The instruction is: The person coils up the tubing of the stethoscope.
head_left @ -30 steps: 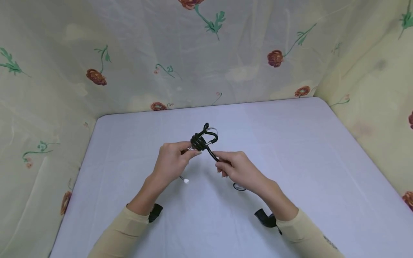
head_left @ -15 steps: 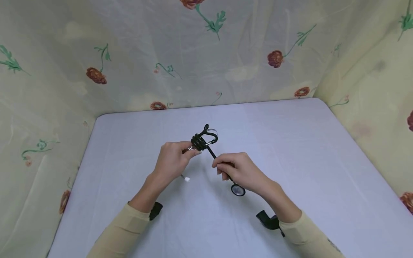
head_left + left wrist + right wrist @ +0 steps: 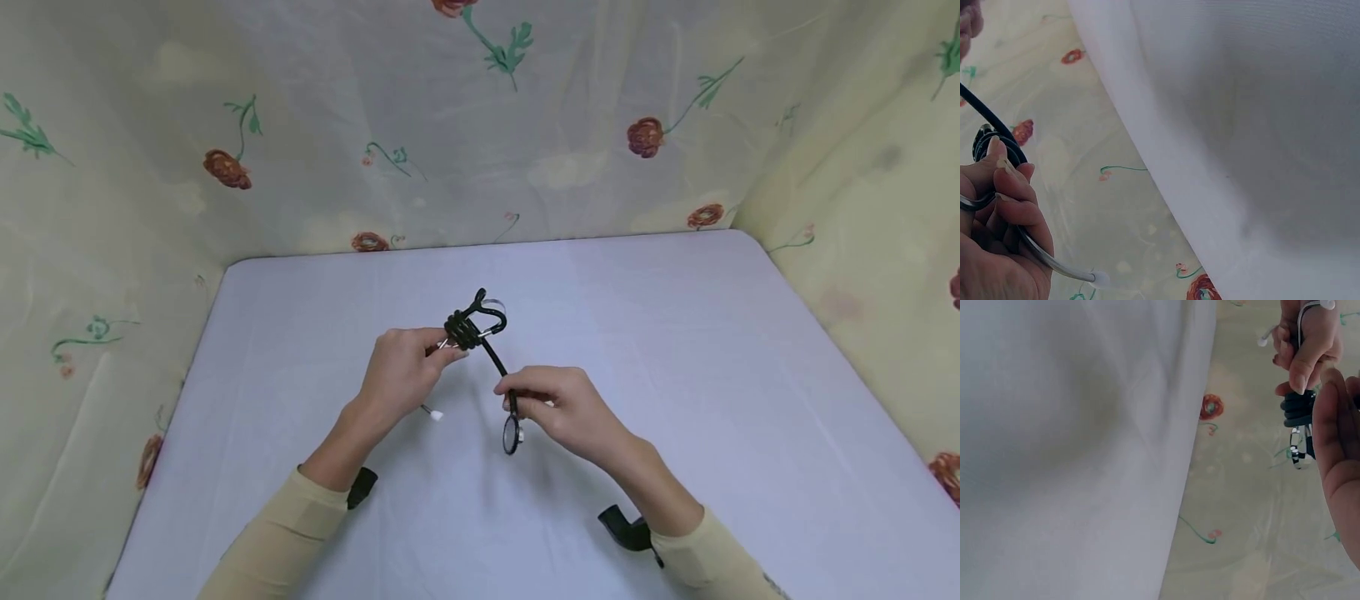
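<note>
A black stethoscope (image 3: 461, 330) is held up over the table, its tubing wound into a tight coil. My left hand (image 3: 401, 371) pinches the metal ear tubes right beside the coil. One ear tube (image 3: 1063, 267) pokes out below that hand in the left wrist view and ends in a white ear tip (image 3: 1099, 279). To the right, my right hand (image 3: 566, 408) pinches the free end of the tubing between thumb and fingers. The round chest piece (image 3: 512, 435) hangs just below those fingers, nearly edge-on. In the right wrist view the coil (image 3: 1297, 409) shows between both hands.
A white cloth covers the table (image 3: 675, 333). Flower-patterned curtains (image 3: 562, 167) rise at its back and sides. Black curved pieces, one of them the right piece (image 3: 626, 529), show by each wrist.
My right hand has slid along the tubing towards the chest piece and shifted slightly down. The chest piece has come out from behind the hand and swung left. My left hand stays nearly still.
</note>
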Demonstrator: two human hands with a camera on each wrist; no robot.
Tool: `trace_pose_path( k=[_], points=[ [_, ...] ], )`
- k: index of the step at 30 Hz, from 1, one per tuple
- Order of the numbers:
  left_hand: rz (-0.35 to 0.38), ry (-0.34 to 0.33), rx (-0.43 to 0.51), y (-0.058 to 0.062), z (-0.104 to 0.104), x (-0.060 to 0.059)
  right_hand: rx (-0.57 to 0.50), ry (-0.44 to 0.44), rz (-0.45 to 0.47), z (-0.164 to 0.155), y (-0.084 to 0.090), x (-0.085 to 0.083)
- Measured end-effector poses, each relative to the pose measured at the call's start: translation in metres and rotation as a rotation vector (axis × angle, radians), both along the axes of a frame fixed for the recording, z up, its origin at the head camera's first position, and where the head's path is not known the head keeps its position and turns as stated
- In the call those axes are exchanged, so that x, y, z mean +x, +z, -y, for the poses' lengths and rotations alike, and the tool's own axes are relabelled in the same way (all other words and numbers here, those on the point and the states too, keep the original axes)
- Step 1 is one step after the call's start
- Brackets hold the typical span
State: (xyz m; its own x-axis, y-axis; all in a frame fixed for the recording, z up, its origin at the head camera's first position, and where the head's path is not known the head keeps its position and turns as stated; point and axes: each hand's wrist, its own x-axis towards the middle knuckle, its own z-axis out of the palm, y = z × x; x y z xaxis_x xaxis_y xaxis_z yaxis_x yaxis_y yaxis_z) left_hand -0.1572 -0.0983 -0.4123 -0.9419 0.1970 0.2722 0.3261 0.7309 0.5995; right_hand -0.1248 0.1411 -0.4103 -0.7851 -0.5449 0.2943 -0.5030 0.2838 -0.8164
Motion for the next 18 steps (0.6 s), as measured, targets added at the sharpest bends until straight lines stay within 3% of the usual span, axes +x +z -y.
trace_pose_path(
  k=[6, 13, 18],
  points=[
    [0.007, 0.005, -0.005, -0.004, -0.001, 0.0, -0.072, -0.046, -0.195, 0.002, -0.004, 0.002],
    [0.023, -0.015, -0.013, -0.005, -0.005, 0.003, -0.159, -0.073, -0.179, 0.006, -0.004, 0.003],
    [0.021, -0.043, -0.025, -0.006, -0.009, 0.006, -0.167, -0.177, -0.099, 0.011, -0.002, 0.002]
  ],
)
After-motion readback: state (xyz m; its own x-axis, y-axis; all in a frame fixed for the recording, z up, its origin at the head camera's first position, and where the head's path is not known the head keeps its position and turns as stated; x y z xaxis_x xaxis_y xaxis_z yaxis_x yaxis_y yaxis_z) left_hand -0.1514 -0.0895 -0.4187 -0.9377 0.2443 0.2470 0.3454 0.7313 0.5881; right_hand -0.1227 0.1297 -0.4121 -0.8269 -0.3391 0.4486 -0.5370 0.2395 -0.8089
